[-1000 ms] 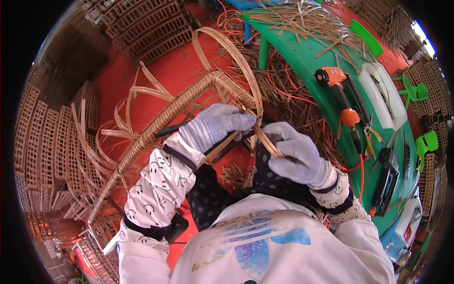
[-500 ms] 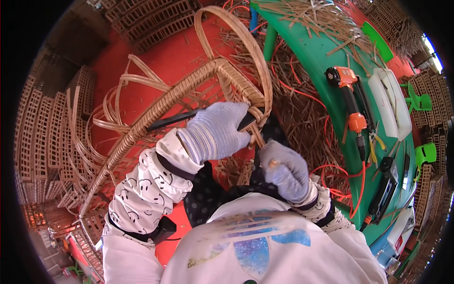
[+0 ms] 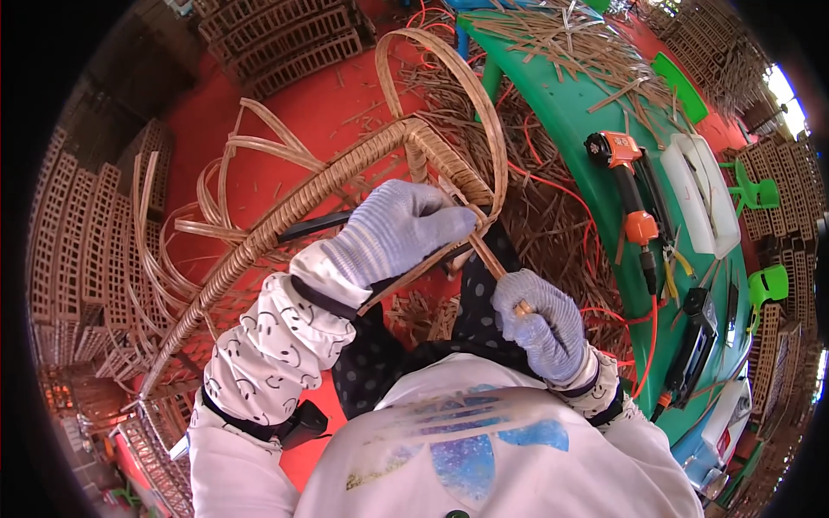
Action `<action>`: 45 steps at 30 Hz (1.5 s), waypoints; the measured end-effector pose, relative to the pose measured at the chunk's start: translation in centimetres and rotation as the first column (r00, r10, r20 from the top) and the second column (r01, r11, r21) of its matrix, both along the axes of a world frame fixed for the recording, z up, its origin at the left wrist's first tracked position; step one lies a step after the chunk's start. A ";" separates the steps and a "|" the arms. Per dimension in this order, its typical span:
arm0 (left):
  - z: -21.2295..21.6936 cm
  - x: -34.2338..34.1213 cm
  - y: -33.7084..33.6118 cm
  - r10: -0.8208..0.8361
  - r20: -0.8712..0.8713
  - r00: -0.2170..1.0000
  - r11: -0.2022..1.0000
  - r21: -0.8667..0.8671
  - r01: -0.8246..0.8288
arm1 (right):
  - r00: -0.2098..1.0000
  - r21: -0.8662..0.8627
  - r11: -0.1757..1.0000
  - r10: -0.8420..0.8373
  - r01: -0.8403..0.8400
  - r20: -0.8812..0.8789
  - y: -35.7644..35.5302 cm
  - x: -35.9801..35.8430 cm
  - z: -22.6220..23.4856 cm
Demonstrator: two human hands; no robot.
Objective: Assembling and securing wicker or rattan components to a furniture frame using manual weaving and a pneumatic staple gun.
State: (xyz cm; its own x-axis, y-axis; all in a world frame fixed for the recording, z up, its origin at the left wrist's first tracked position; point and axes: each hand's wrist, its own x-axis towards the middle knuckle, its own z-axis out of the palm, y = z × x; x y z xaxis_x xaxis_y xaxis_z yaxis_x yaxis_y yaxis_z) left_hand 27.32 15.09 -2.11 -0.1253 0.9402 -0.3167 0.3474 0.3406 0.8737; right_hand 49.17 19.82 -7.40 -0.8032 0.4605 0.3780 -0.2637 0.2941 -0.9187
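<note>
A wicker frame (image 3: 302, 184) with a tightly wrapped rim stands tilted before me, its corner pointing away. My left hand (image 3: 406, 229), in a grey-blue knit glove, pinches at the near end of the wrapped rim. Closed in a fist, my gloved right hand (image 3: 544, 324) grips a flat rattan strip (image 3: 489, 257) that runs taut to the wrapped end by my left fingertips. A wide loop of rattan (image 3: 471, 82) arches over the corner. Under my left hand passes a dark bar (image 3: 315, 226); whether that hand also holds it is hidden.
To the right, a green table (image 3: 570, 104) carries an orange-and-black power tool (image 3: 630, 186), a white tray (image 3: 704, 194), yellow-handled pliers (image 3: 673, 268) and a black tool (image 3: 691, 354). Loose strips (image 3: 194, 224) curl out at the left. Scraps and an orange hose (image 3: 652, 345) lie around.
My right hand has moved down and right, drawing out more of the strip. The left hand has shifted its fingers up onto the wrapped end. The view has tilted slightly.
</note>
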 end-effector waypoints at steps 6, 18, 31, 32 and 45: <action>-0.5 -0.1 0.2 0.024 0.311 0.950 1.000 -0.006 -0.023 | 0.992 0.163 0.987 0.022 -0.002 -0.124 -1.1 -0.8 1.7; 0.6 1.6 -2.5 0.121 -0.208 0.971 0.987 0.128 -0.096 | 0.962 -0.209 0.965 0.196 -0.155 0.192 4.7 -9.3 9.6; -0.8 2.8 -2.8 0.206 -0.485 0.850 0.820 0.559 0.120 | 0.733 0.512 0.683 0.051 -0.521 0.678 7.9 -17.8 7.3; -0.8 2.8 -2.7 0.177 -0.453 0.874 0.852 0.515 0.094 | 0.686 0.273 0.837 0.157 -0.474 0.711 8.1 -17.9 7.1; -0.6 1.9 -1.9 0.169 -0.401 0.900 0.874 0.484 0.051 | 0.974 0.586 0.784 -0.104 0.204 -0.200 6.7 -6.3 10.4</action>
